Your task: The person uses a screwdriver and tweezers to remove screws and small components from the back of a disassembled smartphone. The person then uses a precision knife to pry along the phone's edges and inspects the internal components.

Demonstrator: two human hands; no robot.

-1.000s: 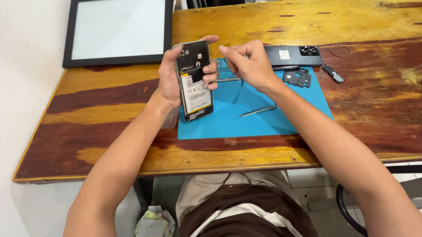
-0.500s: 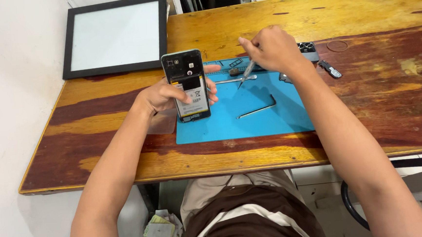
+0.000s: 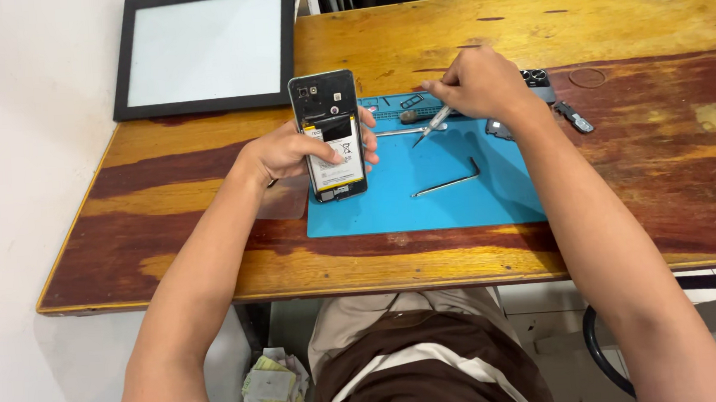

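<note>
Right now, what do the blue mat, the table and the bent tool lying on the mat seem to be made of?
Blue mat: likely silicone or rubber; matte, flat, with moulded compartments along its far edge. Table: wood, glossy varnish worn in patches, grain visible. Bent tool: apparently metal; thin, grey, slightly shiny.

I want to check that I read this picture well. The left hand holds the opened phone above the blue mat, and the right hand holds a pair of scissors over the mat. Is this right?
Not quite. In the head view the right hand holds a slim screwdriver-like tool, not scissors. The rest stands: the left hand holds the opened phone above the blue mat.
</note>
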